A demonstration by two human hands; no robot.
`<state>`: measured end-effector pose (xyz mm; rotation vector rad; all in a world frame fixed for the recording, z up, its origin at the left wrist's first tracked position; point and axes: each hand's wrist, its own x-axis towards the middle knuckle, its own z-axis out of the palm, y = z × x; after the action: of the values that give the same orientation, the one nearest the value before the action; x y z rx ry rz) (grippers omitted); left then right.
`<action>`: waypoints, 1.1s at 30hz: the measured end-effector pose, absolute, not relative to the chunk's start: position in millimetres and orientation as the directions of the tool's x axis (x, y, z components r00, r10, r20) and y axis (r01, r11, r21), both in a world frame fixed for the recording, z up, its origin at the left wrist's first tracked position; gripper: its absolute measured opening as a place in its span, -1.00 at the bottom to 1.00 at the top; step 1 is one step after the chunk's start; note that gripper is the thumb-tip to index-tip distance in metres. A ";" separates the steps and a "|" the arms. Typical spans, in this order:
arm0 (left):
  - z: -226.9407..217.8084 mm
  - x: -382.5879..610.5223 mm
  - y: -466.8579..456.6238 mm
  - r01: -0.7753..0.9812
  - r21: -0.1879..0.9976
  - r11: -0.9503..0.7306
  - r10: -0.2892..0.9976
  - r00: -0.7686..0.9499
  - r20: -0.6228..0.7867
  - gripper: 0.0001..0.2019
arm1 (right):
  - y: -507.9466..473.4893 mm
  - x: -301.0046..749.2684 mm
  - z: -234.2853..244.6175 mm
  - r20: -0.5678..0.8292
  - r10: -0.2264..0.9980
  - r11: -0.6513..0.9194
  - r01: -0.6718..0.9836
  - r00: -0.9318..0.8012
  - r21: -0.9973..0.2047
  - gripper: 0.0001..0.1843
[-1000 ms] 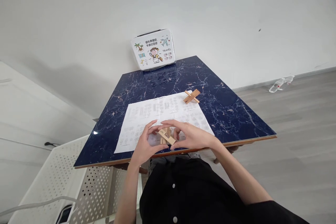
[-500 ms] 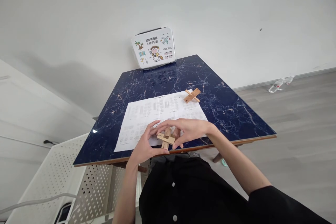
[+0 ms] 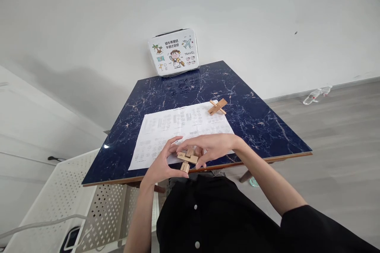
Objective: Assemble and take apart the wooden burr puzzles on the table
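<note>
At far left stands a white perforated unit (image 3: 50,193), its side dotted with small holes, and a pale cable (image 3: 47,222) runs across it. Next comes the dark blue table (image 3: 252,126), its top veined like marble and edged in brown. A white printed sheet (image 3: 157,130) lies flat on it, its print too small to read. Over the sheet's near edge is the person's left hand (image 3: 163,166), curved in a wide C, its thumb against the lowest part of a cluster of wooden blocks (image 3: 189,159). Farther back, a white case (image 3: 175,59) with cartoon travel pictures leans against the wall. The cluster sits between the two hands at the table's near edge — one notched bar lies crosswise over other pieces, with a dark mark at its left end. The right hand (image 3: 215,146) arches over from the other side, thumb and fingers closed on the crosswise bar's right end. Beyond it, two crossed wooden pieces (image 3: 219,106) rest at the sheet's far right corner, touched by neither hand. At far right, clear plastic bottles (image 3: 314,96) lie on the grey floor by the wall.
</note>
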<state>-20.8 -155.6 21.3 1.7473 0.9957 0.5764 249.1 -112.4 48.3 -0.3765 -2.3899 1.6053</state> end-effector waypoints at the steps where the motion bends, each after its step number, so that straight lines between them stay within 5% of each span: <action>1: 20.4 -22.0 -155.1 0.330 0.931 -0.155 0.827 0.559 -0.061 0.15 | -112.7 248.5 48.6 0.053 0.331 0.349 0.070 -0.942 -0.935 -0.21; 13: 7.0 -33.9 -153.2 0.065 0.995 -0.080 0.806 0.592 0.026 0.18 | -112.5 237.9 38.9 0.253 0.358 0.440 -0.076 -0.899 -0.895 -0.30; 33: 11.4 -29.4 -155.5 0.110 0.991 -0.071 0.842 0.539 0.000 0.11 | -116.2 242.0 33.5 0.229 0.375 0.377 -0.077 -0.898 -0.923 -0.29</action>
<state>-29.4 -155.5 11.4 1.5427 0.8442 0.7407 242.0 -116.2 33.5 -0.2578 -2.2409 1.5337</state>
